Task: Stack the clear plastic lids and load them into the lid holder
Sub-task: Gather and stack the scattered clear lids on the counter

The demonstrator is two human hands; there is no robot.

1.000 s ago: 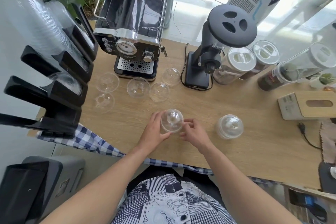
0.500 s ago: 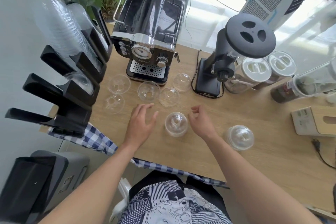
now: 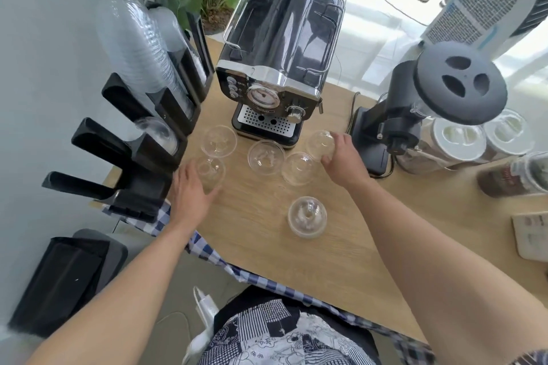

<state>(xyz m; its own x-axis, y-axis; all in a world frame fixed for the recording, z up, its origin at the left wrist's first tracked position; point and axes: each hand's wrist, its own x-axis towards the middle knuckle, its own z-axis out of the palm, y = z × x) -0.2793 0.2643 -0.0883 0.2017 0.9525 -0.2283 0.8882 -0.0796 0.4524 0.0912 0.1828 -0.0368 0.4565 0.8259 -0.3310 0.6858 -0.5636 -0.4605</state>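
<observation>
Far left, black tiered lid holder [image 3: 142, 154] already stacked with clear plastic lids. Beside it, left hand [image 3: 189, 190], grip spread wide around a clear domed lid [image 3: 209, 170] on the pale wooden surface [image 3: 255, 216]. Three more clear lids loose mid-surface, plus a short lid stack [image 3: 307, 217] nearer. Further right, right hand [image 3: 345, 161], grip curled onto another clear lid [image 3: 320, 142] beside the black espresso machine [image 3: 278, 68].
</observation>
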